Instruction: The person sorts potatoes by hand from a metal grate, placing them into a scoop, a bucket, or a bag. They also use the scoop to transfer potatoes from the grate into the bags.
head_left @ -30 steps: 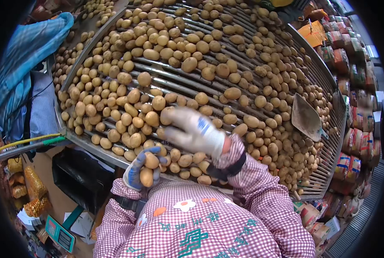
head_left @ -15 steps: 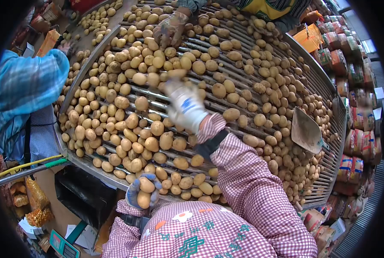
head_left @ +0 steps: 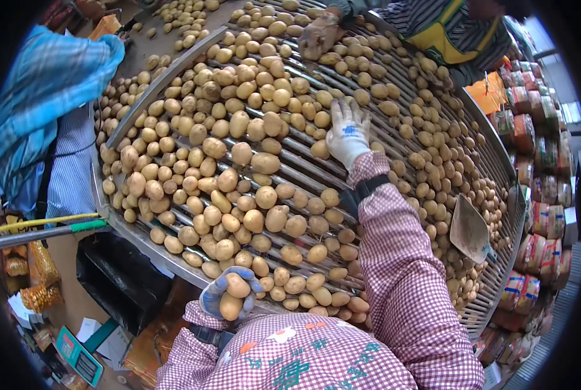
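From here, 2 potatoes (head_left: 235, 288) hide most of the left hand's (head_left: 216, 296) palm, by the slatted surface's (head_left: 313, 170) near rim. Beyond that surface, a co-worker (head_left: 446, 40) is cut off above. Left of it, the teal device's (head_left: 79, 356) display is too tiny to read.

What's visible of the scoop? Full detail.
The scoop has a broad grey-brown blade, metal-looking and smudged, and a blue-green handle toward the picture's lower right. It lies among potatoes at the right of the slatted bed, hollow side apparently up. Potatoes crowd its edges; nobody holds it. Its underside is hidden.
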A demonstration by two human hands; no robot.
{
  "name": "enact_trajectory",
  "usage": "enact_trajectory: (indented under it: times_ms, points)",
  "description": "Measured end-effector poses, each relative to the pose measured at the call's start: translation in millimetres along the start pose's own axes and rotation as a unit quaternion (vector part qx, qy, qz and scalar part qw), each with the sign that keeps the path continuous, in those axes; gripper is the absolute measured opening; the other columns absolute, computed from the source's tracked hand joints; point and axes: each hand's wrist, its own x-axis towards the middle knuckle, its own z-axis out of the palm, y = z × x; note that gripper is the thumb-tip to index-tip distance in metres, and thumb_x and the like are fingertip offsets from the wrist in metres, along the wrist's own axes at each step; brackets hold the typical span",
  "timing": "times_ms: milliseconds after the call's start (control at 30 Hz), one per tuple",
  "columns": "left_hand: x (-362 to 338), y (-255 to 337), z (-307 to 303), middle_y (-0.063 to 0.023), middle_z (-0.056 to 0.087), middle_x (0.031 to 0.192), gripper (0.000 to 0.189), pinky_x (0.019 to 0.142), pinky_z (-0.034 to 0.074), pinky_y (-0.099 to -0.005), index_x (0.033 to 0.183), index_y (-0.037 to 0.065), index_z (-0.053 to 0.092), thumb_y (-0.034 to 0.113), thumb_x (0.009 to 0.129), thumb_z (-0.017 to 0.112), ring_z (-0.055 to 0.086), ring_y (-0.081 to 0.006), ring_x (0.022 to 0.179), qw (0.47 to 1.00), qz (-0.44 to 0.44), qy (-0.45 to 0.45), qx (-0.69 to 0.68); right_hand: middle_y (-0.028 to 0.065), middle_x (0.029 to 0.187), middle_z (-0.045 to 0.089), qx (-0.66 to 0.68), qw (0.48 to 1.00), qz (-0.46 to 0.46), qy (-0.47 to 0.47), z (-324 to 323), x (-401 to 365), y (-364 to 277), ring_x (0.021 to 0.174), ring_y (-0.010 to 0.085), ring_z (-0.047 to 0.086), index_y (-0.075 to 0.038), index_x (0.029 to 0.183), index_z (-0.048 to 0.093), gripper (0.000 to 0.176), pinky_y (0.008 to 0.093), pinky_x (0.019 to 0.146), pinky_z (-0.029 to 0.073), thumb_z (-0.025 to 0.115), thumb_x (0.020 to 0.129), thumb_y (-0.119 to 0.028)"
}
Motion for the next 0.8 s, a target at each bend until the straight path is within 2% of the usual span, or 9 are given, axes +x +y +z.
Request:
enact_trajectory:
  times_ms: [200, 267, 467, 600, 633, 667, 733, 767, 800]
  points:
    - [2.5, 2.7, 2.6, -0.0249, 0.06, 0.126, 0.056, 0.06, 0.056, -0.0312, 0.14, 0.0, 0.048, 0.041, 0.103, 0.052, 0.068, -0.0277, 0.088, 0.999, -0.013, -0.032, 0.001, 0.016, 0.13, 0.057, 0.09, 0.994, -0.054, -0.038, -23.1, -23.2, -14.6, 0.121, 0.0379, 0.055, -0.01, 0.142, 0.049, 0.056, 0.051, 0.106, 0.041, 0.064, 0.088, -0.02]
    - [2.8, 3.7, 6.5, -0.0268, 0.063, 0.119, 0.056, 0.053, 0.055, -0.0321, 0.135, -0.001, 0.053, 0.046, 0.103, 0.052, 0.068, -0.028, 0.076, 0.999, -0.014, 0.015, 0.035, 0.0216, 0.134, 0.055, 0.152, 0.983, -0.028, -0.097, -27.2, -25.2, -14.7, 0.125, 0.0403, 0.053, -0.007, 0.146, 0.045, 0.062, 0.0489, 0.108, 0.042, 0.065, 0.088, -0.019]
    - [3.2, 1.3, 2.5, -0.0269, 0.063, 0.119, 0.056, 0.053, 0.055, -0.0324, 0.135, -0.001, 0.053, 0.045, 0.104, 0.052, 0.068, -0.0277, 0.078, 0.999, 0.003, -0.002, 0.045, 0.0275, 0.141, 0.048, 0.217, 0.976, -0.002, -0.024, 4.5, -49.5, -7.7, 0.13, 0.0434, 0.05, -0.003, 0.15, 0.038, 0.074, 0.0488, 0.111, 0.041, 0.068, 0.085, -0.022]
    - [1.0, 1.6, 4.0, -0.0252, 0.064, 0.12, 0.053, 0.064, 0.058, -0.0313, 0.136, -0.002, 0.053, 0.038, 0.102, 0.053, 0.07, -0.0273, 0.087, 1.0, -0.015, -0.008, -0.003, 0.0227, 0.14, 0.049, 0.33, 0.942, -0.027, 0.054, 4.1, -55.3, 1.3, 0.126, 0.0373, 0.055, -0.002, 0.143, 0.048, 0.059, 0.0426, 0.109, 0.045, 0.062, 0.086, -0.005]
    - [1.2, 1.0, 5.2, -0.0256, 0.064, 0.12, 0.053, 0.063, 0.058, -0.0314, 0.137, -0.002, 0.052, 0.038, 0.102, 0.053, 0.07, -0.0275, 0.087, 1.0, -0.005, -0.008, 0.001, 0.0191, 0.139, 0.052, 0.63, 0.765, 0.127, -0.022, 4.4, -55.8, -2.6, 0.12, 0.0312, 0.06, -0.002, 0.14, 0.052, 0.054, 0.0368, 0.106, 0.048, 0.057, 0.087, 0.003]
    - [1.2, -0.2, 4.7, -0.026, 0.064, 0.121, 0.054, 0.063, 0.059, -0.0316, 0.137, -0.002, 0.052, 0.038, 0.102, 0.053, 0.07, -0.0278, 0.087, 1.0, 0.006, -0.007, 0.005, 0.0156, 0.138, 0.056, 0.79, 0.569, 0.22, -0.065, -1.0, -64.1, 2.7, 0.119, 0.0271, 0.062, -0.003, 0.14, 0.052, 0.049, 0.0391, 0.106, 0.05, 0.054, 0.091, 0.002]
    - [1.5, -0.1, -3.5, -0.0273, 0.063, 0.122, 0.055, 0.061, 0.059, -0.0315, 0.138, -0.002, 0.051, 0.04, 0.102, 0.053, 0.071, -0.0285, 0.088, 1.0, -0.011, -0.017, -0.005, 0.0146, 0.135, 0.059, 0.919, 0.325, 0.218, -0.04, -31.7, -78.3, -12.4, 0.124, 0.0289, 0.06, -0.003, 0.139, 0.053, 0.042, 0.0478, 0.109, 0.049, 0.051, 0.097, -0.004]
    - [2.9, -0.1, -4.3, -0.0278, 0.063, 0.123, 0.056, 0.06, 0.059, -0.0315, 0.138, -0.002, 0.051, 0.041, 0.103, 0.053, 0.071, -0.0289, 0.088, 1.0, -0.007, -0.019, -0.002, 0.0153, 0.141, 0.058, 0.93, -0.042, 0.358, -0.068, -53.7, -75.7, -12.0, 0.134, 0.0323, 0.054, 0.0, 0.141, 0.05, 0.042, 0.0526, 0.112, 0.045, 0.045, 0.103, -0.016]
    - [3.3, -0.5, -4.0, -0.0282, 0.063, 0.124, 0.057, 0.058, 0.059, -0.0314, 0.138, -0.002, 0.05, 0.042, 0.103, 0.052, 0.071, -0.0293, 0.089, 1.0, -0.002, -0.019, 0.001, 0.0153, 0.141, 0.058, 0.929, -0.042, 0.361, -0.066, -54.2, -81.3, -15.4, 0.134, 0.0323, 0.054, 0.0, 0.141, 0.05, 0.042, 0.0526, 0.112, 0.045, 0.045, 0.103, -0.016]
